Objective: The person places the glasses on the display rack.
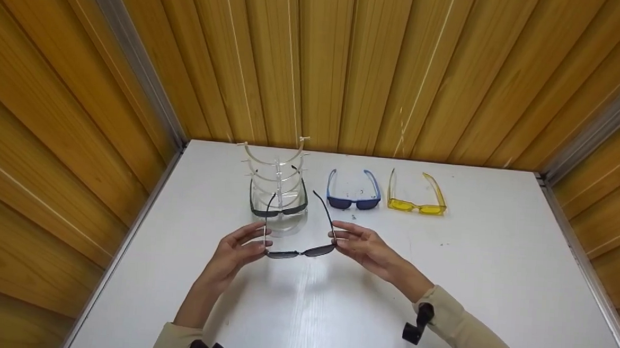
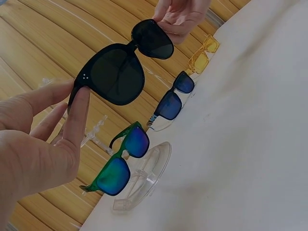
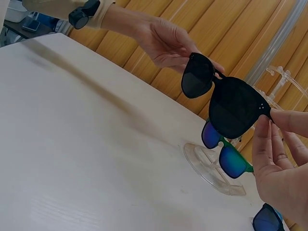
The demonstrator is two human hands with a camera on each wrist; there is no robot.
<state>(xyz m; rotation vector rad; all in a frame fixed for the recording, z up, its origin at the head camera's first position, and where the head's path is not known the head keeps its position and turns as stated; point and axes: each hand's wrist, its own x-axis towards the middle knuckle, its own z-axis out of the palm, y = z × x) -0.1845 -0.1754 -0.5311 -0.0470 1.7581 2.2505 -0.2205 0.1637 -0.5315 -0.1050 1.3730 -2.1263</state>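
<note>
Black sunglasses [image 1: 318, 250] are held in the air between both hands, their temples unfolded and pointing toward the stand. The left hand [image 1: 238, 251] pinches them at the left hinge, and the right hand [image 1: 365, 248] pinches the opposite hinge. Dark lenses show large in both wrist views. Just behind is a clear display stand [image 1: 279, 179] with several curved arms. On its lowest part sit green-framed sunglasses [image 2: 114, 174] with blue-green mirrored lenses, which look dark in the head view.
Blue sunglasses [image 1: 353, 203] lie unfolded right of the stand, and yellow sunglasses [image 1: 417, 207] lie farther right. All stand on a white table [image 1: 495, 290] enclosed by wood-look panels [image 1: 379, 71] at the back and sides.
</note>
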